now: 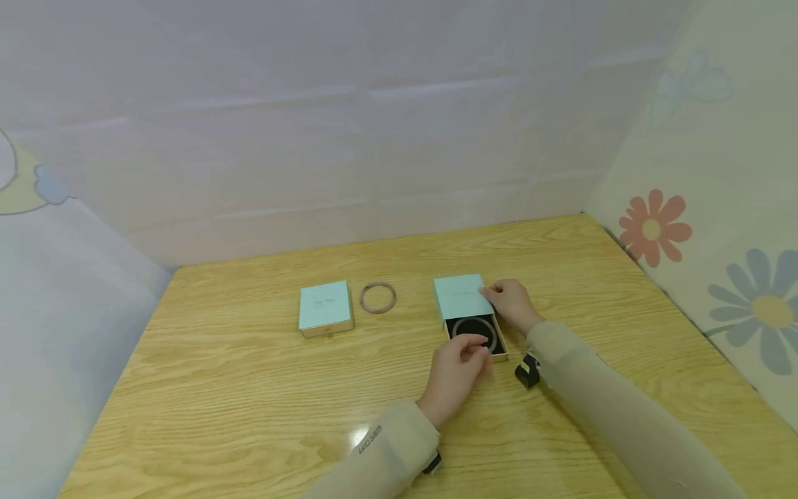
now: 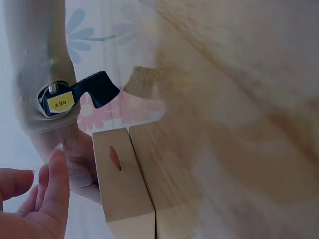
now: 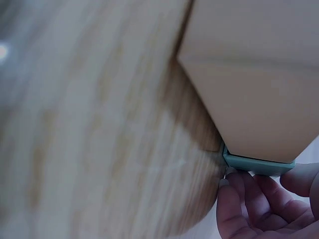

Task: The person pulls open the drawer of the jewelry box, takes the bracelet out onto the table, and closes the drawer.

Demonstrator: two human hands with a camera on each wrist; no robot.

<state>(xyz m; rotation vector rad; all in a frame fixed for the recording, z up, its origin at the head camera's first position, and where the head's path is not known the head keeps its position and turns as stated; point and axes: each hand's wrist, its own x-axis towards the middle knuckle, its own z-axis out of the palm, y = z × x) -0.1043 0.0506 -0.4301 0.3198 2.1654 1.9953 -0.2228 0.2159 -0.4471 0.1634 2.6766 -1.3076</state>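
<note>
A mint-green slide box [image 1: 463, 296] stands partly pulled out on the right of the table. Its drawer [image 1: 501, 356] juts toward me and shows a black lining with a bangle [image 1: 495, 338] lying in it. My right hand [image 1: 512, 303] grips the right side of the mint sleeve; in the right wrist view the thumb and fingers [image 3: 264, 209] hold its edge [image 3: 259, 166]. My left hand [image 1: 455, 371] hovers over the front of the drawer and covers part of it. Its thumb and fingers [image 2: 54, 191] are bent loosely and apart, with nothing between them, beside the drawer's front with its small ribbon tab [image 2: 114, 158].
To the left, a second mint-green box [image 1: 325, 305] sits closed on the wooden table [image 1: 249, 395]. Between the two boxes lies another bangle [image 1: 377, 298]. A pale curtain-like wall backs the table, and a flower-printed one [image 1: 651, 229] runs along its right side.
</note>
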